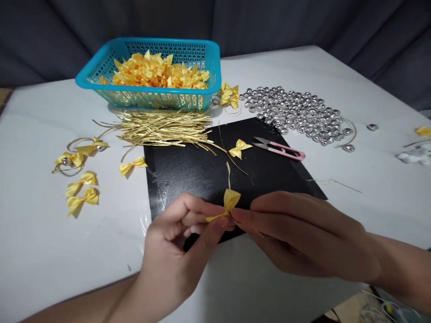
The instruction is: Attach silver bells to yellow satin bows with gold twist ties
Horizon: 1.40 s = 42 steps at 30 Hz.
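A small yellow ribbon bow (230, 200) is pinched between the thumb and fingers of my left hand (178, 242). My right hand (303, 233) is closed at the bow's right side, its fingertips pressed together there and hiding part of the ribbon. From behind the bow a pale thread end (229, 172) sticks up. Below my right fingers a thin yellowish strand shows, its far end hidden. Under both hands lies a black mat (188, 175). Another yellow bow (239, 148) rests on it, beside pink-handled thread snips (281, 149).
A blue basket (148, 89) full of yellow bows stands at the back. In front lies a bundle of gold twist ties (164, 128). Silver beads (296, 112) are heaped at right, near a threaded needle (350, 185). Several loose bows (83, 200) lie at left.
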Tool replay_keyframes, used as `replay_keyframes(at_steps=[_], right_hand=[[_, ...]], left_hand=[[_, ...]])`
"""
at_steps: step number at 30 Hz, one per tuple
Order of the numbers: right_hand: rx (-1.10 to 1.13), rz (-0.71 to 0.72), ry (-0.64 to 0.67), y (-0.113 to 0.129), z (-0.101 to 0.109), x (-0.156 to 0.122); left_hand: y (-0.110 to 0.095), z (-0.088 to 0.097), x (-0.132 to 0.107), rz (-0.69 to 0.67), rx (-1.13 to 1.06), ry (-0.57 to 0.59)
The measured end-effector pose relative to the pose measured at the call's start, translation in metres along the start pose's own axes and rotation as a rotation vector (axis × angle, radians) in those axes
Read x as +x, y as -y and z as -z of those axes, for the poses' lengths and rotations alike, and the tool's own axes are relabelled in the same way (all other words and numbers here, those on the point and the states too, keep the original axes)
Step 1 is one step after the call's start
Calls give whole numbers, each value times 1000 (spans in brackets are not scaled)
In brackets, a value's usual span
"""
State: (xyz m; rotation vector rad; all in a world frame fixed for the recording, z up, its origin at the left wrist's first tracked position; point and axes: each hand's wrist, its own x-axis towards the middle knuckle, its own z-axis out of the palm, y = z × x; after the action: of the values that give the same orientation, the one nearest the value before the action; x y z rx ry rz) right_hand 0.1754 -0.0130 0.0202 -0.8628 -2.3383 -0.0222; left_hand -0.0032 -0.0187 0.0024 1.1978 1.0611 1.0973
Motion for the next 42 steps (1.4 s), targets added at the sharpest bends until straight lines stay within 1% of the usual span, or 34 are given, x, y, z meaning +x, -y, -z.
replay_keyframes(at_steps=[3,5,9,14,17,19,21,23,26,28,31,33,37,39,42], right_hand=[[-7,28,53,-3,0,-1],[-2,46,45,-4,0,0],[18,20,-20,-3,-1,2],[-8,-39,-21,-2,-1,5],[-85,-16,-21,-1,-3,4],[-124,-6,-15,-1,-6,2],[-113,-16,-6,1,-10,-2],[-36,-81,24,4,-14,-6],[156,-224,57,10,-18,-12],[255,-289,30,13,-19,-13],[363,-314,-16,15,-19,-10],[441,-323,-12,14,-19,-7],[548,-346,-5,12,-20,-4],[561,-368,-1,12,-21,-4],[563,-379,11,11,-24,-6]], left_hand=[[-1,0,-1,-7,21,10],[-1,0,-1,-20,44,15],[-1,2,0,-54,110,9],[-3,4,1,-71,196,-27],[-3,4,0,-78,211,-42],[-2,4,-1,-105,222,-31],[1,6,-2,-159,253,-14],[3,8,-3,-226,294,10],[6,10,-4,-317,309,75],[5,11,-3,-384,297,121],[2,11,-3,-478,303,141],[2,12,-3,-502,325,139],[5,14,-4,-470,403,88],[6,15,-4,-455,434,58],[7,15,-4,-473,455,53]])
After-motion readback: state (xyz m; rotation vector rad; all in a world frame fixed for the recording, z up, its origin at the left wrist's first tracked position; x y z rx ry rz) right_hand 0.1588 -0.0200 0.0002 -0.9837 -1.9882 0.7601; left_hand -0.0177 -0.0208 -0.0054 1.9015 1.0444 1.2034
